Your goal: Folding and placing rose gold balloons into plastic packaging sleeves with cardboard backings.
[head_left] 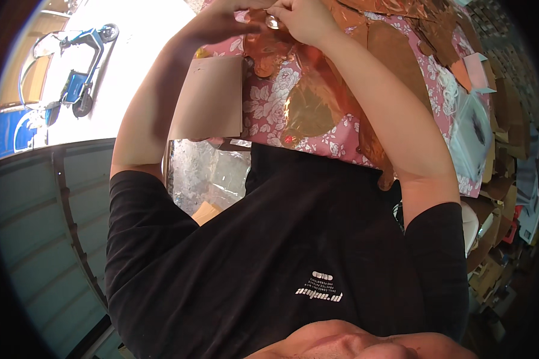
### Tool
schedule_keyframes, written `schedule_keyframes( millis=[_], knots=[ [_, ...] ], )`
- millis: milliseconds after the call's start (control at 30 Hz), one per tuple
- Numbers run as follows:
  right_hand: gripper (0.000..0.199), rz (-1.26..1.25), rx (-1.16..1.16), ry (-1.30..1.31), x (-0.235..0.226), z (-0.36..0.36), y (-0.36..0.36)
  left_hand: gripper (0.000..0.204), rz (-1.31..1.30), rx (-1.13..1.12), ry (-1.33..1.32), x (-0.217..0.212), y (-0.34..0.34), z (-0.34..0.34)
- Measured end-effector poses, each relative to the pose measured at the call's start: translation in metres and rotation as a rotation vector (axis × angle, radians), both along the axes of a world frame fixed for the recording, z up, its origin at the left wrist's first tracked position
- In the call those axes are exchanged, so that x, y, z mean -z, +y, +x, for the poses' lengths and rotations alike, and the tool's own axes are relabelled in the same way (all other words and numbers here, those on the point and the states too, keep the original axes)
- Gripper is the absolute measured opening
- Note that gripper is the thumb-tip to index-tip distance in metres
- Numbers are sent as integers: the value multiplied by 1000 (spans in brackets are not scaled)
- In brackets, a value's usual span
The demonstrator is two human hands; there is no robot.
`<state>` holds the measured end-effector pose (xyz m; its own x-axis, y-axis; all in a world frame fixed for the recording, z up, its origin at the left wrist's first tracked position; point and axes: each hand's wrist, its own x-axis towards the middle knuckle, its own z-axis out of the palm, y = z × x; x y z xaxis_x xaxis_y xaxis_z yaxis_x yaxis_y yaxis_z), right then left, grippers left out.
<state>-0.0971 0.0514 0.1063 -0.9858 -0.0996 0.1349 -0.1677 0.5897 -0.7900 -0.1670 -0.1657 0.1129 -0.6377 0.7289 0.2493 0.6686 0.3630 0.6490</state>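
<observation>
At the top edge of the head view, my left hand (232, 19) is closed, its fingers reaching right against a piece of shiny orange see-through film (265, 51). The film hangs down over the table's near part. Opposite it, my right hand (305, 21) pinches with thumb and forefinger beside a small silvery round piece (273, 23). The fingertips of both hands are close together, and the top edge cuts off part of them. Below lies a rounded orange film shape (313, 110) on the flowered cloth.
A pink cloth with white roses (268, 122) covers the table. A flat brown cardboard piece (208, 99) lies at its left edge. More orange film (395, 60) spreads right, near white string (448, 90) and a clear plastic bag (470, 134). A blue scooter (81, 75) stands far left.
</observation>
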Motion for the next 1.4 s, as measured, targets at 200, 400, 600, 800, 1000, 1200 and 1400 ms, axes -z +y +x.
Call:
schedule_keyframes(
  millis=[200,400,600,800,1000,1200,1400],
  knots=[
    [29,-141,-61,297,33,-10,-3,12,403,175,192,78,-27,-28],
    [21,-279,36,540,23,18,-7,26,-63,-408,-219,65,-21,-36],
    [19,81,55,42,23,15,5,30,71,-326,-319,64,-8,-36],
    [14,348,75,273,63,14,15,22,506,-336,-442,65,7,-53],
    [10,331,-239,385,67,16,18,17,275,-466,-263,14,28,-33],
    [11,372,-407,410,62,31,-18,17,514,-546,-7,0,-4,-70],
    [10,434,-372,355,60,33,-12,19,550,-621,196,-102,33,-72]
  ],
)
